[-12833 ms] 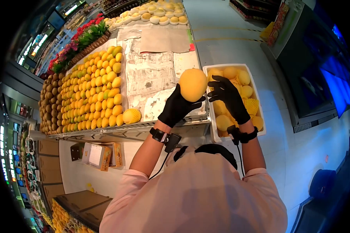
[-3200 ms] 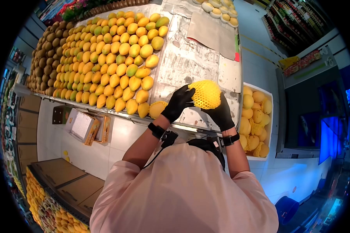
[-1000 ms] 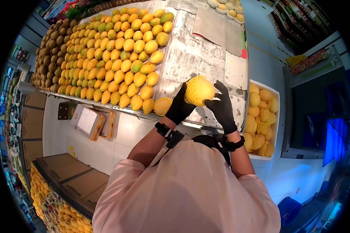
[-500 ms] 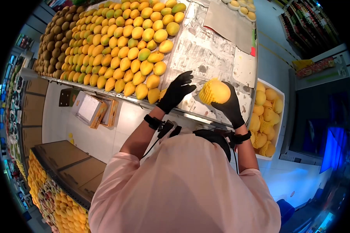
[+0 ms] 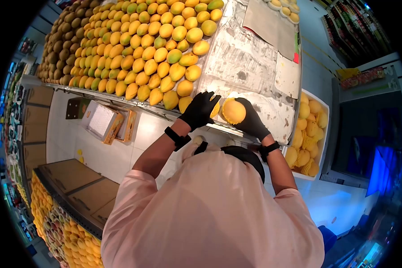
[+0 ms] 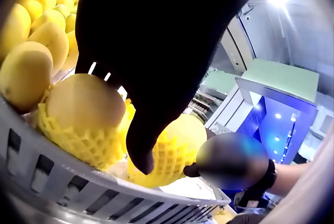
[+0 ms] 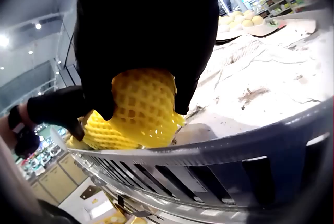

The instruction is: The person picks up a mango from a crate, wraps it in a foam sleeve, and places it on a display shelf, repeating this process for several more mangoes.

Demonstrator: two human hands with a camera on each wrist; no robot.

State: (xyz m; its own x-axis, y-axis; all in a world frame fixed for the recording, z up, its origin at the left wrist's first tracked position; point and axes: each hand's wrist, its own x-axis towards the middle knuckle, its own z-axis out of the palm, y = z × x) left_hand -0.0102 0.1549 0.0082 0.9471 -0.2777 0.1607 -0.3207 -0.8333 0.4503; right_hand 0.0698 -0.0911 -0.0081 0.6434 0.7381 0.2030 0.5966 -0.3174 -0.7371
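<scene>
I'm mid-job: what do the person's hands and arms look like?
The left hand and right hand wear plain black gloves that reach the wrists. A black strap circles each forearm just above. The forearms are bare up to loose, short, pale pink sleeves.

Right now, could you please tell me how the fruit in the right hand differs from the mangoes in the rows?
The round fruit sits partly in a yellow foam net; the mangoes are bare. The round fruit looks larger, while the mangoes are smaller and more oval. The right hand grips the round fruit, whereas the mangoes lie packed in rows. Both are largely yellow.
</scene>
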